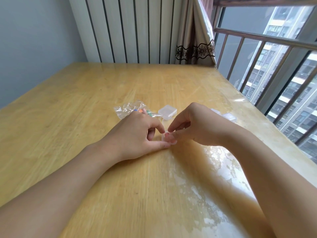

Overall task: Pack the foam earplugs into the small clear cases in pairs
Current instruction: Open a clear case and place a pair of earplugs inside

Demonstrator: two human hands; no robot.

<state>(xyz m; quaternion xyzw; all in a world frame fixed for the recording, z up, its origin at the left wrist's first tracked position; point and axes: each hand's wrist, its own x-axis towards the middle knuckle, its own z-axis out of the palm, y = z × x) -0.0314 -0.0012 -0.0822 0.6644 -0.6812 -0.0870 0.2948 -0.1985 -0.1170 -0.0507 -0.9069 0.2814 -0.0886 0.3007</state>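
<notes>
Both hands are working on one small clear case at the middle of the surface, near the person. The left hand is pinching the case's left side between thumb and forefinger, steadying it; the right hand is gripping its right side, forefinger tip on the top edge and thumb lower down. Neither hand is free.

I judge this to be either the opening or the closing of the case; the clear plastic and the fingers make it too hard to tell which, or whether plugs are inside. If it is opening, the next move calls for prying the lid up while the left hand is keeping the base down, then reaching for the bag.

The case seems to be lying flat, its long axis running roughly away from the person, though blur is making that uncertain.

Just beyond the left hand a crumpled clear bag is holding coloured earplugs. Beside it another case is sitting shut, and more cases are lying behind the right hand.
</notes>
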